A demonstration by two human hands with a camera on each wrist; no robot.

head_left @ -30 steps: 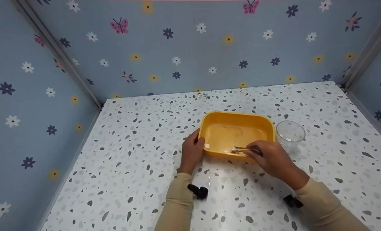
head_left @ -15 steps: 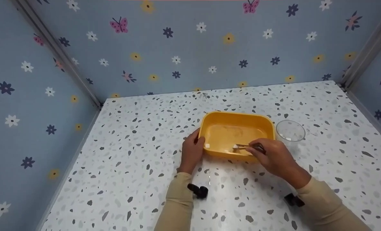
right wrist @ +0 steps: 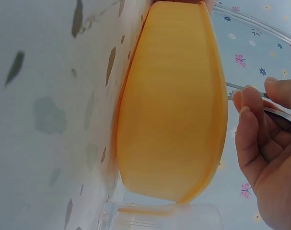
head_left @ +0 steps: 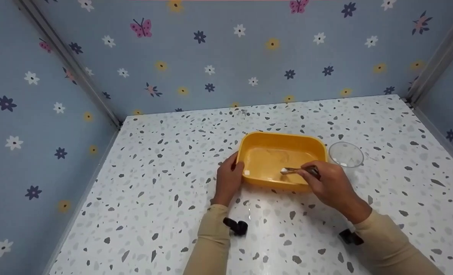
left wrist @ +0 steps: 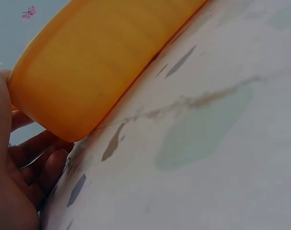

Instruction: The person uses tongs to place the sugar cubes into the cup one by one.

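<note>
My left hand grips the left end of a yellow plastic tub, thumb at the rim and fingers along the outer wall. In the left wrist view its fingers curl in beside the tub's lower corner. My right hand pinches metal tweezers between thumb and fingers, over the tub's front right part. A small white piece sits at the tweezer tips. Another white cube lies in the tub's front left corner, and a white bit shows near the front wall. The tub hides the tips in the right wrist view.
A clear round bowl stands close to the tub's right end, with a few faint pale pieces inside. The speckled white tabletop reaches back to flower-patterned blue walls behind and on both sides.
My right hand has drawn slightly right and back with the tweezers, the white piece moving along at their tips. The left hand and tub stay in place.
</note>
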